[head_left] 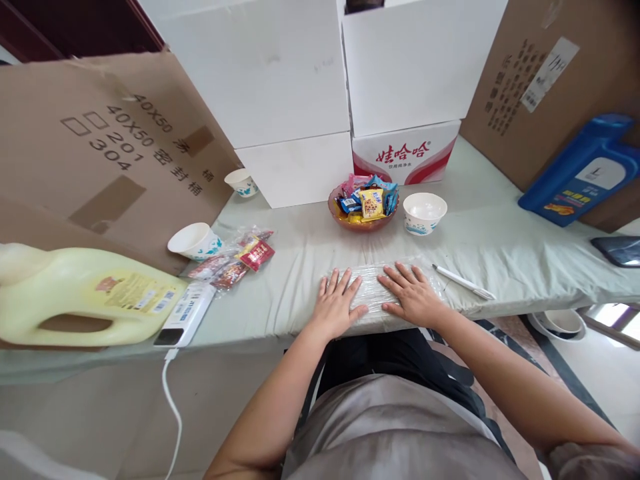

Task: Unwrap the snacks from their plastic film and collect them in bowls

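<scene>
Both hands flat, fingers spread, gripping nothing: left hand (336, 303) and right hand (411, 295) press a clear bag (373, 293), probably plastic, long axis 9-to-3, directly beneath. Pen (463, 283) at 3; bowl (363, 207) at 12.

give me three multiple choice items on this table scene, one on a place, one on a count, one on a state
1. Where does the white pen lie?
A. right of the right hand
B. inside the snack bowl
C. on the yellow jug

2. How many white paper cups stand on the table?
A. one
B. three
C. five

3. How are the two hands placed?
A. clenched in fists
B. flat, palms down on the clear plastic sheet
C. lifted off the table

Answers:
1 A: the pen rests on the cloth just right of that hand.
2 B: one cup beside the bowl, two at the left.
3 B: left hand and right hand lie spread, fingers open.
</scene>
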Demonstrator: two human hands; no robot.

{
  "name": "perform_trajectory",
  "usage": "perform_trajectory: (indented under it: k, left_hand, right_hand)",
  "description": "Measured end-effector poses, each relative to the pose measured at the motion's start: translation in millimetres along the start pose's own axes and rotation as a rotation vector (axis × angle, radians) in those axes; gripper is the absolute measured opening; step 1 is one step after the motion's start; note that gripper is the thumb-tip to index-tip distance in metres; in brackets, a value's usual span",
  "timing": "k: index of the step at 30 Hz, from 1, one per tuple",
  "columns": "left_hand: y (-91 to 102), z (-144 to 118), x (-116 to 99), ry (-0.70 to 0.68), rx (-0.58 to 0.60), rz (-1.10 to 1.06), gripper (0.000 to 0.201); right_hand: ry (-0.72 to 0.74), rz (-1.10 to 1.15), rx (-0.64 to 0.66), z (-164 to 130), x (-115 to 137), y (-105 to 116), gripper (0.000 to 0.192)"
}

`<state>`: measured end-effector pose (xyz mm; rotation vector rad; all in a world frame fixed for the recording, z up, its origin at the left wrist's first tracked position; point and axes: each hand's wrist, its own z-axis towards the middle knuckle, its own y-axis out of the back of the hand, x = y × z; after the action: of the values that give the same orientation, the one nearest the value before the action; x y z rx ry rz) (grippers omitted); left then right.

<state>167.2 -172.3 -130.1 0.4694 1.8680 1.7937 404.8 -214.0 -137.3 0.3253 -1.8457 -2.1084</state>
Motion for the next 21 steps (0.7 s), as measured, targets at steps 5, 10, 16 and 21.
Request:
perform_trajectory:
  k: [5,10,16,21]
  left_hand:
    - [-1.3,-12.5,15.1,-0.056,-0.020,0.043,0.073]
    - [1.3,-39.2,31.5,-0.198,-0.172,0.017,0.085]
    - [3.8,-64.0,33.5,-0.344,-0.349,-0.234,0.018]
    - [10.4,-58.1,36.5,-0.228,-0.408,-0.446,0.013]
  right_hand:
    - [-0.070,-0.008,0.000,-23.2,-20.6,-2.6,0.073]
    - [-0.050,-0.023,-0.123,-73.3,-44.5,2.5,0.086]
    - [0.055,0.193,-0.328,-96.0,-42.6,10.9,0.024]
    - [-0.016,0.449,-0.361,-85.7,-45.1,21.1,0.017]
